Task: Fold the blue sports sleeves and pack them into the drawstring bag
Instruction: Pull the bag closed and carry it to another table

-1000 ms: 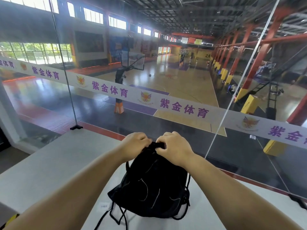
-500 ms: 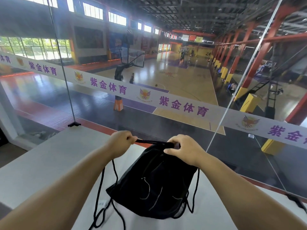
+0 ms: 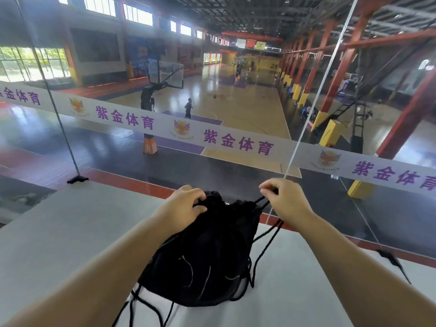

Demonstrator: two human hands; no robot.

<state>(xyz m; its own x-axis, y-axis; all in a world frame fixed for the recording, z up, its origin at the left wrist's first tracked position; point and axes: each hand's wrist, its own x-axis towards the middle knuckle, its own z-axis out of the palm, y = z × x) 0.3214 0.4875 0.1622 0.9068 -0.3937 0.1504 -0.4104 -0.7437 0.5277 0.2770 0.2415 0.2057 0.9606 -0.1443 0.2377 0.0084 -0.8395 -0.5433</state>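
From the head camera, above an indoor basketball court: we hold a black drawstring bag (image 3: 203,251) standing on a pale grey ledge (image 3: 70,232) that runs along a glass barrier (image 3: 236,161) with a printed banner (image 3: 236,140). Our left hand (image 3: 184,208) curls over the gathered mouth of the bag and grips the bunched fabric there. Our right hand (image 3: 283,199), off to the right of the mouth, pinches a black cord (image 3: 264,246) between thumb and fingers and draws it taut away from the bag. More cord trails loose off the bag's lower left corner onto the ledge.

The blue sports sleeves are not visible; we judge they are already inside, since the bag bulges and its mouth is nearly cinched, but the fabric hides its contents.

We judge the bag light and soft: thin cloth that sags, wrinkles and gives no support of its own. The sensible holds are the puckered neck, to anchor it, and the cord near the channel, to pull. The cord looks thin and smooth, so it could slip through a loose pinch.
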